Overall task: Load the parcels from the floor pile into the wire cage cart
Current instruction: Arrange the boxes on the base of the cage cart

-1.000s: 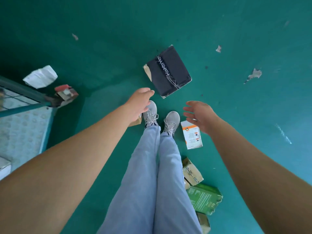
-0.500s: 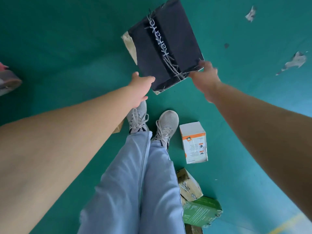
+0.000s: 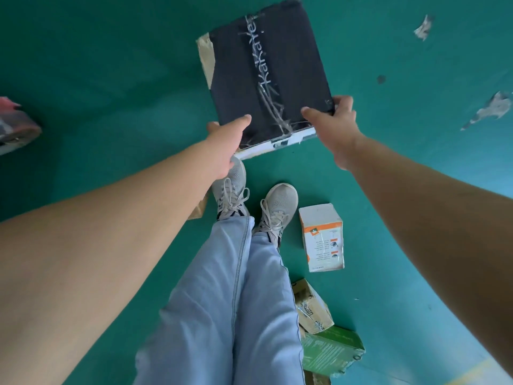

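Observation:
A flat black parcel with white lettering and torn tape fills the upper middle. My left hand grips its near left corner, thumb on top. At the near right corner, my right hand clasps the edge, fingers wrapped round the side. Whether the parcel's far end still touches the green floor I cannot tell. The wire cage cart is out of view.
My two grey shoes stand just below the parcel. Right of them lies a white and orange box, then a brown carton and a green box. A red and grey object sits at the left edge.
Both hands reached forward from above the shoes and closed on the black parcel's near corners. The view dropped closer to it, and the cart left the frame.

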Demonstrator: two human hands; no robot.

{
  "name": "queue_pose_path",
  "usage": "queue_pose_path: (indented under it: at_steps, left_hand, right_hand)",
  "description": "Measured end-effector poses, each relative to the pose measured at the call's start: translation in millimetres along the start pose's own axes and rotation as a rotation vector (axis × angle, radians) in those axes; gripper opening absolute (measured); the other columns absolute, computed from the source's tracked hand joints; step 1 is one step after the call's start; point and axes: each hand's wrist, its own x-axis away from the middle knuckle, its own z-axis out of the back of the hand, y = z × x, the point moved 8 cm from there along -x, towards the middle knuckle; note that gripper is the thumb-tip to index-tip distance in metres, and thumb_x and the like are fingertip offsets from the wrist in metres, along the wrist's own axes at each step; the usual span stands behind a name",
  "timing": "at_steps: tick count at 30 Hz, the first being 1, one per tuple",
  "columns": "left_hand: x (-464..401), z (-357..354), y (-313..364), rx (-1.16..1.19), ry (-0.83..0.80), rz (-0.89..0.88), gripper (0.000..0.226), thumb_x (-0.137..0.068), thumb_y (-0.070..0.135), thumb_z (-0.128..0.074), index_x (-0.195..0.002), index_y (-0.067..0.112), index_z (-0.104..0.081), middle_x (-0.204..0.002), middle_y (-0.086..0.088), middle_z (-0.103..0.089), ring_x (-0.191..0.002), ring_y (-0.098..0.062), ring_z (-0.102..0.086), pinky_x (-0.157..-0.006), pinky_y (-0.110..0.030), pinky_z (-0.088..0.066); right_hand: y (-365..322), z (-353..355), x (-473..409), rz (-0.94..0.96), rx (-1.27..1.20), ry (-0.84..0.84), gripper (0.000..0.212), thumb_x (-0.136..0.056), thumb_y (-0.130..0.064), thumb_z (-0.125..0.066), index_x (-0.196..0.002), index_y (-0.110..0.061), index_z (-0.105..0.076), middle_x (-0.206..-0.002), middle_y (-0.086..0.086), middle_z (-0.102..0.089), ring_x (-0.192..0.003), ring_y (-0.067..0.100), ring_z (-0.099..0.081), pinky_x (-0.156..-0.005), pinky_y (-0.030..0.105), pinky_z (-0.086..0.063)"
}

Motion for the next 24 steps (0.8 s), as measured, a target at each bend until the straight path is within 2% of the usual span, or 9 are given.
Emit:
queue_pose_path:
  at_steps: [1, 4, 8, 12, 13, 16, 19, 21, 24]
  left_hand:
    - [11.3, 10.9, 1.9, 0.008, 0.008, -0.011, 0.088, -0.088, 0.058, -0.069, -0.156, 0.029, -0.022, -0.15, -0.002, -0.038, -0.129, -0.025, -0.045, -0.107, -0.044, -0.043]
    - [56.0, 42.9, 9.6, 0.039, 0.011, -0.053, 0.09, -0.081, 0.062, -0.072, -0.151, 0.029, -0.025, -0.144, -0.002, -0.042, -0.131, -0.03, -0.046, -0.113, -0.054, -0.039]
    - [143.0, 81.2, 13.6, 0.09, -0.014, -0.087, 0.09, -0.08, 0.067, -0.07, -0.149, 0.026, -0.029, -0.15, -0.007, -0.041, -0.134, -0.034, -0.045, -0.116, -0.059, -0.034]
    - [225.9, 121.1, -14.0, 0.229, -0.001, -0.034, 0.106, -0.039, 0.087, -0.081, -0.127, 0.041, -0.042, -0.14, -0.011, -0.053, -0.119, -0.04, -0.059, -0.095, -0.064, -0.049]
    - [245.9, 130.0, -21.2, 0.262, 0.007, -0.034, 0.105, -0.037, 0.087, -0.081, -0.124, 0.043, -0.043, -0.138, -0.011, -0.054, -0.116, -0.04, -0.061, -0.09, -0.065, -0.052]
    - [354.1, 161.1, -24.9, 0.354, 0.003, -0.119, 0.083, -0.057, 0.076, -0.076, -0.121, 0.035, -0.044, -0.131, -0.01, -0.058, -0.114, -0.036, -0.062, -0.094, -0.063, -0.051]
    - [436.1, 187.6, -38.1, 0.445, 0.021, -0.191, 0.043, -0.085, 0.062, -0.07, -0.106, 0.033, -0.046, -0.123, -0.009, -0.062, -0.112, -0.032, -0.063, -0.101, -0.058, -0.05]
    - [482.1, 210.0, -50.7, 0.495, 0.046, -0.238, 0.043, -0.091, 0.059, -0.066, -0.115, 0.03, -0.047, -0.122, -0.007, -0.059, -0.115, -0.03, -0.06, -0.104, -0.056, -0.048]
    - [535.5, 243.2, -75.4, 0.518, 0.111, -0.297, 0.06, -0.085, 0.067, -0.066, -0.126, 0.029, -0.046, -0.123, 0.0, -0.054, -0.117, -0.025, -0.053, -0.107, -0.055, -0.044]
  right_hand:
    - [-6.6, -0.7, 16.3, 0.012, -0.012, -0.009, 0.055, -0.095, -0.047, -0.065, -0.137, -0.023, -0.039, -0.127, 0.0, -0.038, -0.087, 0.004, -0.047, -0.075, 0.021, -0.039]
    - [-32.0, 2.0, 71.1, 0.034, -0.078, -0.048, 0.063, -0.089, -0.062, -0.064, -0.134, -0.028, -0.035, -0.133, 0.002, -0.044, -0.111, 0.02, -0.051, -0.099, 0.042, -0.04]
    - [-67.6, 16.4, 155.5, 0.093, -0.14, -0.106, 0.072, -0.091, -0.06, -0.064, -0.144, -0.031, -0.025, -0.142, -0.001, -0.044, -0.12, 0.025, -0.048, -0.097, 0.041, -0.033]
    - [-104.5, 41.9, 257.2, 0.179, -0.126, -0.136, 0.086, -0.079, -0.07, -0.065, -0.147, -0.036, -0.025, -0.147, -0.004, -0.044, -0.126, 0.022, -0.05, -0.098, 0.044, -0.038]
    - [-111.7, 49.0, 282.3, 0.194, -0.137, -0.135, 0.087, -0.075, -0.073, -0.065, -0.146, -0.038, -0.028, -0.146, -0.004, -0.046, -0.126, 0.02, -0.051, -0.099, 0.044, -0.039]
    - [-141.0, 75.2, 369.8, 0.284, -0.127, -0.125, 0.076, -0.084, -0.067, -0.066, -0.145, -0.039, -0.032, -0.145, -0.003, -0.046, -0.125, 0.018, -0.052, -0.094, 0.038, -0.039]
    - [-159.0, 94.0, 444.2, 0.361, -0.094, -0.113, 0.07, -0.092, -0.061, -0.064, -0.149, -0.037, -0.032, -0.148, -0.005, -0.044, -0.124, 0.021, -0.052, -0.082, 0.028, -0.04]
    - [-172.7, 101.8, 499.2, 0.427, -0.07, -0.11, 0.071, -0.093, -0.06, -0.063, -0.152, -0.035, -0.031, -0.152, -0.004, -0.041, -0.122, 0.019, -0.049, -0.087, 0.029, -0.039]
    - [-184.9, 104.1, 568.7, 0.491, 0.0, -0.088, 0.076, -0.095, -0.059, -0.061, -0.157, -0.031, -0.027, -0.154, -0.003, -0.034, -0.12, 0.018, -0.043, -0.095, 0.035, -0.036]
